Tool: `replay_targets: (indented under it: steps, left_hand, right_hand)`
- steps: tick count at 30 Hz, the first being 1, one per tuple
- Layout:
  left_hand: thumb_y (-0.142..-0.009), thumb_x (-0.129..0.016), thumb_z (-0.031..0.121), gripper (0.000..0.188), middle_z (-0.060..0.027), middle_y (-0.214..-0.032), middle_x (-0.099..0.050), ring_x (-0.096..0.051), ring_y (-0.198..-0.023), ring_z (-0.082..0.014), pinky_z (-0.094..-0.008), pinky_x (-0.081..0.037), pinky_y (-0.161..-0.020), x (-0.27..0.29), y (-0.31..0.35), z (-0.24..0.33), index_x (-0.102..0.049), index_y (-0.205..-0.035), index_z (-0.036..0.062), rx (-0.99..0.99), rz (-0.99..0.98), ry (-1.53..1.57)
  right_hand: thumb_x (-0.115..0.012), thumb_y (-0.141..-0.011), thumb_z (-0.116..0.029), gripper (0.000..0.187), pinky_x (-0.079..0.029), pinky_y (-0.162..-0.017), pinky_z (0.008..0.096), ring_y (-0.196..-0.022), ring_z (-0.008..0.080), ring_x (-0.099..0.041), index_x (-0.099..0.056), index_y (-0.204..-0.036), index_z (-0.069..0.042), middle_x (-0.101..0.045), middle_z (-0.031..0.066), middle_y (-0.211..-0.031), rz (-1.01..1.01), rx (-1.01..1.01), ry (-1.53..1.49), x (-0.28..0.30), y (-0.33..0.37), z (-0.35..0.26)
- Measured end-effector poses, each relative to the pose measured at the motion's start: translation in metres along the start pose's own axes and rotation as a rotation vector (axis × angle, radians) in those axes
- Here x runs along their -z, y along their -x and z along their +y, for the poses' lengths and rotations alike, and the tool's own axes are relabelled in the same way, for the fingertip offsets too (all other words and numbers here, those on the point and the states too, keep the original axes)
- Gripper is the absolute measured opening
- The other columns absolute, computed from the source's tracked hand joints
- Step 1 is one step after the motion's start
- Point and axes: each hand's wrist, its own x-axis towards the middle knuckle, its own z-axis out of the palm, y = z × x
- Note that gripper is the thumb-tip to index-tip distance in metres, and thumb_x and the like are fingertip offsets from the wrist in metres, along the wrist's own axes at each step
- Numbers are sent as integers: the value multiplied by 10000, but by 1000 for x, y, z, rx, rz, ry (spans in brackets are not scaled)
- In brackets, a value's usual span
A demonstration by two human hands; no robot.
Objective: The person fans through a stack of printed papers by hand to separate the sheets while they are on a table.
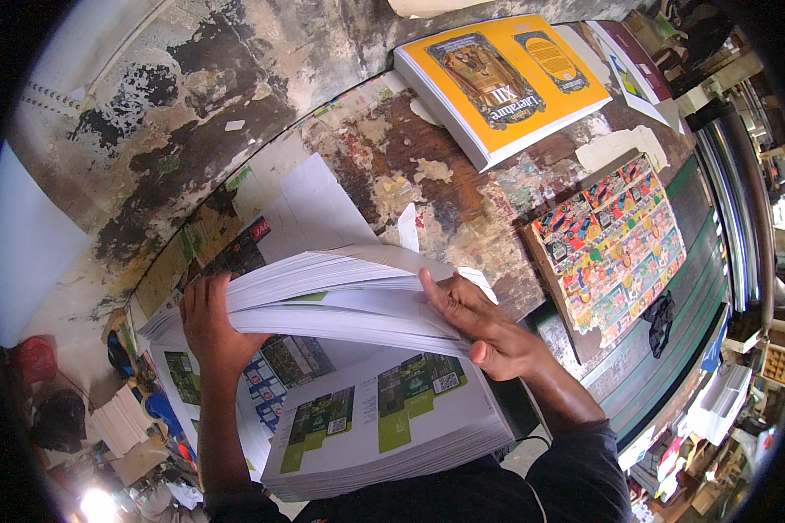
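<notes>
My left hand [208, 324] is closed around the left end of a thick bundle of white printed sheets [340, 321], thumb on the near side. The bundle bows upward in the middle and splits into two layers with a gap between them. My right hand [484, 329] rests against the bundle's right end, fingers stretched and thumb spread apart; its fingertips touch the upper sheets. Below the bundle, close to my body, lies a stack of sheets [323, 458] printed with green blocks and dark pictures. Part of this stack is hidden under the raised bundle.
A thick yellow-covered book [532, 96] lies at the far side of the worn, paint-flecked table [392, 139]. To the right is a board with a colourful picture sheet [610, 248], a black scrap [660, 322] beside it. Loose white paper [318, 205] lies beyond the bundle.
</notes>
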Motion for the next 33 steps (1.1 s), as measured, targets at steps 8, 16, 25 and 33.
replay_targets:
  steps: [8, 16, 25, 33]
  left_hand:
    - [-485, -945, 366, 864, -129, -1089, -595, -566, -1074, -388, -535, -458, -941, -1, -2, 1, -572, -1214, 93, -60, 51, -18]
    - [-491, -950, 407, 877, -128, -1096, -594, -559, -1088, -386, -528, -449, -954, 0, -1, -1, -576, -1220, 96, 9, -13, 12]
    - [-511, -932, 339, 824, -138, -1117, -589, -556, -1119, -402, -544, -443, -984, -3, -1, 1, -566, -1208, 95, -5, 12, 2]
    - [-522, -920, 329, 837, -154, -1119, -591, -553, -1125, -420, -562, -432, -997, -2, 2, -2, -566, -1240, 86, 2, -7, 29]
  right_hand:
    - [-195, -1016, -752, 1029, -342, -1015, 455, -1081, 356, -462, -227, -1610, 87, -509, 259, -1370, -9, -5, 9, -5, 4, 2]
    - [-198, -1027, -733, 999, -330, -1042, 466, -1097, 374, -457, -242, -1610, 77, -487, 271, -1390, -27, -34, 19, -8, 6, -2]
    - [-229, -1014, -749, 984, -277, -1139, 508, -1283, 391, -486, -358, -1571, 53, -521, 270, -1397, 17, 41, 12, -5, 9, 5]
    - [-226, -1037, -709, 973, -356, -1068, 450, -1186, 363, -515, -129, -1643, 47, -552, 241, -1340, -39, -26, -109, 9, -6, 2]
